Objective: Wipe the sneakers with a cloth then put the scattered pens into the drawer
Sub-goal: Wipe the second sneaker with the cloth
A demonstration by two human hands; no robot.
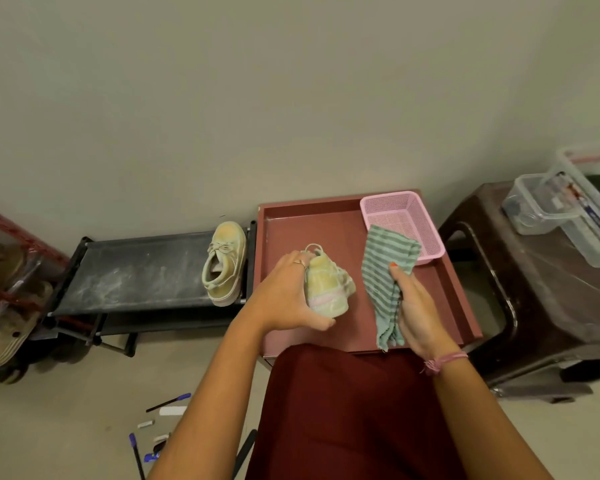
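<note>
Red-brown worktop [291, 223] had a raised rim and bare room at its back left. Two sneakers: one on the black rack [136, 271], one [326, 289] gripped by the left hand [284, 296]. Right hand [413, 306] clutched one striped cloth [385, 271]. Three pens [168, 402] lay on the floor.

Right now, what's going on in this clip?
A person is cleaning sneakers. The left hand holds one sneaker over the red cabinet top, and the right hand grips a striped cloth beside it, not touching the shoe. The other sneaker sits on the black rack. Pens lie on the floor.
</note>
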